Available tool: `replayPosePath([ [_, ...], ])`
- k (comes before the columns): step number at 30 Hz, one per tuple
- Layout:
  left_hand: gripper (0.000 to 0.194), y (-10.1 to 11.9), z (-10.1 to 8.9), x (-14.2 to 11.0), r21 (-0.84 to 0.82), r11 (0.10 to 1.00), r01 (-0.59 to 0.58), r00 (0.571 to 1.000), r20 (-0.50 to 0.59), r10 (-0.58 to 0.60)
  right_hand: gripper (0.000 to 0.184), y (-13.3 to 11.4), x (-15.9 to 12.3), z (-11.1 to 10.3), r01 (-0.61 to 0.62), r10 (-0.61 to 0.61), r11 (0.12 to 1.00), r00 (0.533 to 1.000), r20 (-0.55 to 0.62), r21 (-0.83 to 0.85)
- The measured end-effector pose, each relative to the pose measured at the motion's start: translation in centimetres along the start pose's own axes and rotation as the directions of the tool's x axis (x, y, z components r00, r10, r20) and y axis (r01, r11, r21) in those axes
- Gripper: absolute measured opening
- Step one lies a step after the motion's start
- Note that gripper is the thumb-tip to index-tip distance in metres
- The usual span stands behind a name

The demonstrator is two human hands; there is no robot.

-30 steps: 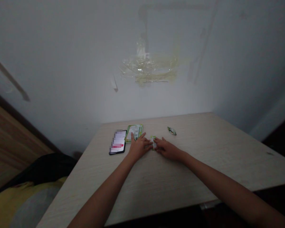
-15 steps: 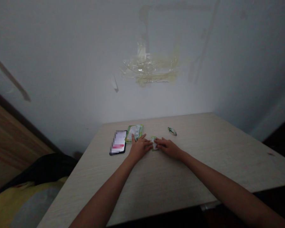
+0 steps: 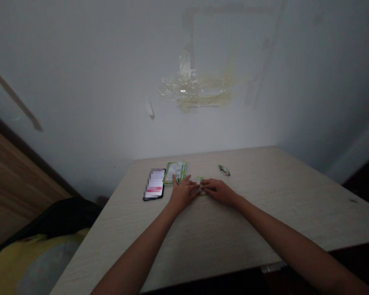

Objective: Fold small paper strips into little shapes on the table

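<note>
A small green-and-white packet (image 3: 199, 182) lies on the pale wood-grain tabletop (image 3: 264, 213), toward its far side, and both of the person's hands meet on it. The left hand (image 3: 182, 191) rests palm down with its fingers spread loosely; the thumb and nearest fingertips press against the left edge of the small packet, while the outer fingers reach toward the things farther left. The right hand (image 3: 219, 191) lies flat and low as well, its fingertips touching the packet's right side, so the packet sits between the two hands and is mostly covered by them. Whether either hand truly pinches the packet or only presses on it cannot be told at this size. Just beyond the left hand's fingers lies a larger flat green pouch (image 3: 176, 172) with a light printed panel, lying face up and touching or nearly touching those fingertips. Right beside that pouch, on its left, a dark-framed phone (image 3: 154, 184) lies flat with its screen lit. To the right of the hands, set apart from them, a small dark green scrap of wrapper (image 3: 224, 170) lies alone on the tabletop. Both bare forearms stretch across the tabletop from its near edge. Behind the tabletop rises a white wall with a patch of yellowed tape residue (image 3: 197, 91). At the lower left, below the tabletop, lies a heap of yellow, grey and black fabric (image 3: 33, 254).
</note>
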State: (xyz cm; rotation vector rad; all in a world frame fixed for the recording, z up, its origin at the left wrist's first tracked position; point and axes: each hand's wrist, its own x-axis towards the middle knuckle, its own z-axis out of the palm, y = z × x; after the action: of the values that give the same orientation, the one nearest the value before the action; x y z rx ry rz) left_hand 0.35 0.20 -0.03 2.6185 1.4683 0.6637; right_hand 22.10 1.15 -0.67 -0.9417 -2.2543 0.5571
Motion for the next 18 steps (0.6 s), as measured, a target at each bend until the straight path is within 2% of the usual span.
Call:
replayPosePath([
  [13,0.023,0.2,-0.1,-0.3,0.022,0.995,0.094,0.996,-0.014,-0.093,0.027,0.4,0.3,0.5,0.018,-0.017,0.996,1.0,0.007,-0.093],
  [18,0.023,0.4,-0.5,-0.2,0.005,0.994,0.107,0.994,0.017,-0.107,0.026,1.3,0.7,1.2,0.02,-0.027,0.974,0.999,-0.031,-0.224],
])
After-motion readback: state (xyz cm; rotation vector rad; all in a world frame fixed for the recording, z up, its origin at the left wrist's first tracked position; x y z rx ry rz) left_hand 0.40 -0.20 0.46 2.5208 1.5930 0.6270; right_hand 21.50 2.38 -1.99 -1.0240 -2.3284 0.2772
